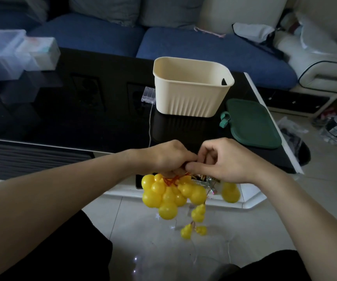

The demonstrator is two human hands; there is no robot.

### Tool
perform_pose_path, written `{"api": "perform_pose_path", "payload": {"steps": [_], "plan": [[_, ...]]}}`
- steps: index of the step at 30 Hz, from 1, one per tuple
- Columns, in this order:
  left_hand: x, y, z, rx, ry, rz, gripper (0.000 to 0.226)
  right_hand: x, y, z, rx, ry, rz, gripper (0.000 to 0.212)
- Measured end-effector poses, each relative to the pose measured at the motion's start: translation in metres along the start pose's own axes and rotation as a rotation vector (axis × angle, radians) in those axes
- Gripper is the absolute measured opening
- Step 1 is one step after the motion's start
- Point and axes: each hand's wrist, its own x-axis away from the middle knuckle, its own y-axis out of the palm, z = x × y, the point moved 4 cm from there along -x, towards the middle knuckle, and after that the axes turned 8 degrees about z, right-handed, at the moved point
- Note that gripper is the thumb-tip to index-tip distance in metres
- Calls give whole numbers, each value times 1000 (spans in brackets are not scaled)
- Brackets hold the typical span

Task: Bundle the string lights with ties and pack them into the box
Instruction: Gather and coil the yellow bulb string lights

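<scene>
over the near edge of the table (82, 118) we hold the lights (167, 195), a tight cluster of glossy yellow gourd-shaped plastic bulbs knotted with thin orange thread. our left hand (163, 157) curls its fingers around the top of the cluster, and our right hand (224, 161) pinches the same gathered top with thumb and bent fingers; what exactly sits between the right fingertips we cannot tell. one bulb hangs apart under the right wrist, and a few smaller ones dangle lower on fine wire above the pale tiled floor (153, 250).

on the smooth black glass top stands the box (190, 98), cream plastic with ribbed walls, rounded corners and an open mouth. just left of it lies a clear battery case (148, 95), its thin wire running down toward our hands. right of the box lies a flat dark green lid (252, 122) with a small strap, close to the table's white right edge. open glass stretches between the box and our hands and across the left half. clear plastic containers (15, 53) sit at the far left corner, and a blue sofa (204, 47) lies beyond.
</scene>
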Motion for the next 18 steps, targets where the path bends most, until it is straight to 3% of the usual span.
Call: {"api": "perform_pose_path", "payload": {"steps": [3,7,12,18], "plan": [[1,-7,-2,-103,17,-24,39,3,-3,8,-132,-11,-110,38],[5,-6,1,-160,39,-120,36,1,-3,14,-243,-81,-64,20],[10,-9,1,-69,52,-220,43,-1,-3,13,-327,-77,33,34],[8,-17,3,42,73,-91,44,-2,-3,20,-308,12,0,43]]}}
